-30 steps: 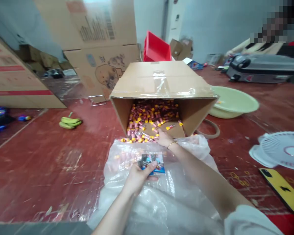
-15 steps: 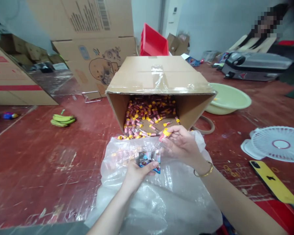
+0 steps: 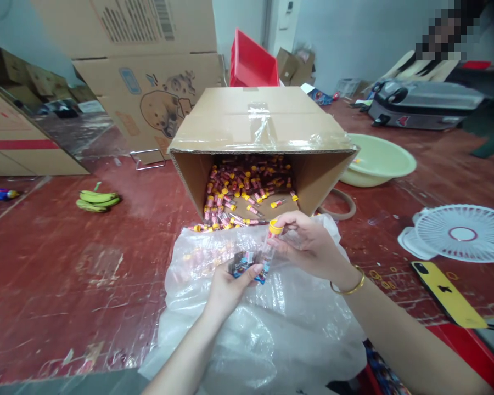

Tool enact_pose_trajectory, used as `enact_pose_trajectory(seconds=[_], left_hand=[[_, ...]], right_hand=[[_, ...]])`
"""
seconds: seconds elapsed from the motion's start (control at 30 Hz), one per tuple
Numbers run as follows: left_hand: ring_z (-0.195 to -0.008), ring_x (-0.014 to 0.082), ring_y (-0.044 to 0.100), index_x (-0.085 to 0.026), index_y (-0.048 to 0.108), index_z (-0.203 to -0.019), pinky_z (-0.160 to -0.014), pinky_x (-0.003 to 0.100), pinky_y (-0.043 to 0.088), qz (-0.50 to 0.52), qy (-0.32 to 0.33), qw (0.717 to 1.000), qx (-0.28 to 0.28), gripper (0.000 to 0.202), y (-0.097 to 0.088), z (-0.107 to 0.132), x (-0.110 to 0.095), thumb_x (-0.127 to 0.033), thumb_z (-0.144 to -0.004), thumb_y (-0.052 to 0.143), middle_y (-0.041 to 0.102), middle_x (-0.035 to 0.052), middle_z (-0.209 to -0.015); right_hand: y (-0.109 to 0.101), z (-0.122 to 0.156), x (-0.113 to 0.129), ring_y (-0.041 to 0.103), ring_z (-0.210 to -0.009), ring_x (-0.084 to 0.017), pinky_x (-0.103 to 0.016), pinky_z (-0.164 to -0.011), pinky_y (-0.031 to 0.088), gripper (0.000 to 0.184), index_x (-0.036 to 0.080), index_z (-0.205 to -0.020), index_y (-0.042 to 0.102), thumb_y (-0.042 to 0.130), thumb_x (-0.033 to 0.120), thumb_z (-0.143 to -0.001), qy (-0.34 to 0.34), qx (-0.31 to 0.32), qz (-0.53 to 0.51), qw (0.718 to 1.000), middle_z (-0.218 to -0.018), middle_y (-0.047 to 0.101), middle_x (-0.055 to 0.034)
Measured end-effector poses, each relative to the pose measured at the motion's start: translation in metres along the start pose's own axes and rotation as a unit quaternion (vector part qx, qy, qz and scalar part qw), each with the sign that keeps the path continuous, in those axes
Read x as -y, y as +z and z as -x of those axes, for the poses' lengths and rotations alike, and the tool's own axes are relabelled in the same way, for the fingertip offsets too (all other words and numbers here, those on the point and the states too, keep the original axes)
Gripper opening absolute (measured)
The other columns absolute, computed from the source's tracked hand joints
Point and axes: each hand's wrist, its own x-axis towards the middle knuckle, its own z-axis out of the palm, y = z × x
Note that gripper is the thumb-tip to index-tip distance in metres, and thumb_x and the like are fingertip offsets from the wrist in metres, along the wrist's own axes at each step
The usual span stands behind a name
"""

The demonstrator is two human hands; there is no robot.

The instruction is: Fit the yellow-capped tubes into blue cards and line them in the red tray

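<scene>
My left hand (image 3: 229, 286) pinches a small blue and black printed packet (image 3: 247, 264) over a clear plastic bag (image 3: 267, 329) spread on the floor. My right hand (image 3: 308, 244) holds a small pink tube with a yellow cap (image 3: 272, 235) upright, its lower end at the packet's top edge. Just beyond lies a cardboard box (image 3: 259, 129) on its side, its open mouth toward me. Several of the same yellow-capped tubes (image 3: 241, 192) fill it and spill onto the bag.
On the red floor lie bananas (image 3: 95, 200) at left, a pale green basin (image 3: 381, 159), a white fan (image 3: 456, 233) and a yellow phone (image 3: 447, 285) at right. Large cartons (image 3: 148, 82) and a red bin (image 3: 251, 63) stand behind. Another person sits at far right.
My right hand drew back from the box mouth with one tube and brought it down to the packet in my left hand. The view has tilted slightly.
</scene>
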Motion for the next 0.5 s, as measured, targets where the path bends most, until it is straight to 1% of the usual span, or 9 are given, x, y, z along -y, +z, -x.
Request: enact_pose_trajectory(seconds=[0.07, 0.17, 0.23, 0.27, 0.33, 0.37, 0.4, 0.43, 0.5], left_hand=[[-0.062, 0.0199, 0.067, -0.015, 0.072, -0.073, -0.058, 0.029, 0.057, 0.020, -0.020, 1.000, 0.007, 0.031, 0.001, 0.001, 0.000, -0.044, -0.065, 0.079, 0.071, 0.0062, -0.067], [-0.069, 0.0236, 0.070, -0.013, 0.072, -0.085, -0.058, 0.031, 0.057, 0.093, -0.080, 0.992, 0.033, 0.042, 0.005, 0.003, -0.001, -0.050, -0.066, 0.077, 0.074, 0.0108, -0.078], [-0.074, 0.0246, 0.070, -0.012, 0.071, -0.091, -0.056, 0.030, 0.057, 0.137, -0.114, 0.983, 0.051, 0.046, 0.009, 0.004, -0.002, -0.048, -0.064, 0.080, 0.074, 0.0123, -0.084], [-0.075, 0.0245, 0.070, -0.013, 0.071, -0.093, -0.056, 0.029, 0.057, 0.156, -0.127, 0.978, 0.056, 0.046, 0.011, 0.003, -0.003, -0.046, -0.062, 0.082, 0.074, 0.0123, -0.086], [-0.077, 0.0237, 0.070, -0.013, 0.071, -0.093, -0.056, 0.028, 0.057, 0.194, -0.149, 0.968, 0.055, 0.045, 0.015, 0.002, -0.005, -0.042, -0.061, 0.084, 0.074, 0.0114, -0.088], [-0.077, 0.0231, 0.070, -0.013, 0.071, -0.092, -0.055, 0.026, 0.056, 0.213, -0.157, 0.963, 0.053, 0.044, 0.018, 0.001, -0.007, -0.041, -0.060, 0.084, 0.074, 0.0109, -0.087], [-0.075, 0.0224, 0.070, -0.013, 0.071, -0.091, -0.054, 0.026, 0.056, 0.229, -0.162, 0.958, 0.052, 0.044, 0.021, 0.000, -0.009, -0.041, -0.060, 0.084, 0.074, 0.0103, -0.085], [-0.073, 0.0218, 0.070, -0.013, 0.071, -0.090, -0.054, 0.025, 0.056, 0.239, -0.164, 0.956, 0.053, 0.044, 0.024, -0.002, -0.011, -0.041, -0.060, 0.085, 0.074, 0.0098, -0.084], [-0.070, 0.0205, 0.069, -0.012, 0.070, -0.088, -0.055, 0.024, 0.056, 0.242, -0.161, 0.955, 0.062, 0.043, 0.030, -0.004, -0.014, -0.041, -0.060, 0.085, 0.073, 0.0091, -0.079]], right_hand=[[0.003, 0.001, -0.004, 0.061, -0.081, -0.015, -0.031, -0.074, 0.052, 0.016, 0.023, -0.093, 0.055, 0.066, 0.027, -0.082, 0.030, 0.012, -0.045, 0.998, -0.088, 0.062, -0.0019], [0.009, 0.003, -0.014, 0.059, -0.073, -0.013, -0.028, -0.067, 0.051, 0.019, 0.022, -0.091, 0.054, 0.068, 0.031, -0.081, 0.092, 0.038, -0.146, 0.984, -0.082, 0.061, -0.0003], [0.014, 0.006, -0.020, 0.059, -0.072, -0.012, -0.028, -0.066, 0.052, 0.022, 0.022, -0.090, 0.053, 0.068, 0.034, -0.080, 0.128, 0.037, -0.204, 0.970, -0.081, 0.060, 0.0004], [0.017, 0.009, -0.023, 0.060, -0.073, -0.013, -0.028, -0.067, 0.052, 0.022, 0.022, -0.091, 0.052, 0.068, 0.035, -0.081, 0.140, 0.029, -0.217, 0.966, -0.081, 0.060, 0.0002], [0.022, 0.018, -0.025, 0.061, -0.079, -0.014, -0.030, -0.072, 0.053, 0.018, 0.022, -0.090, 0.052, 0.064, 0.034, -0.083, 0.146, 0.016, -0.208, 0.967, -0.086, 0.061, -0.0016], [0.025, 0.023, -0.024, 0.061, -0.084, -0.015, -0.032, -0.076, 0.053, 0.017, 0.022, -0.091, 0.052, 0.063, 0.033, -0.084, 0.137, 0.013, -0.189, 0.972, -0.091, 0.062, -0.0029], [0.029, 0.029, -0.023, 0.061, -0.091, -0.017, -0.035, -0.080, 0.053, 0.019, 0.023, -0.093, 0.052, 0.064, 0.031, -0.082, 0.123, 0.012, -0.165, 0.978, -0.098, 0.061, -0.0042], [0.032, 0.034, -0.020, 0.060, -0.097, -0.019, -0.037, -0.084, 0.053, 0.027, 0.024, -0.097, 0.050, 0.069, 0.030, -0.078, 0.107, 0.014, -0.139, 0.984, -0.107, 0.058, -0.0052], [0.038, 0.045, -0.015, 0.055, -0.110, -0.023, -0.041, -0.091, 0.051, 0.055, 0.026, -0.109, 0.043, 0.078, 0.025, -0.066, 0.082, 0.008, -0.087, 0.993, -0.121, 0.050, -0.0067]])
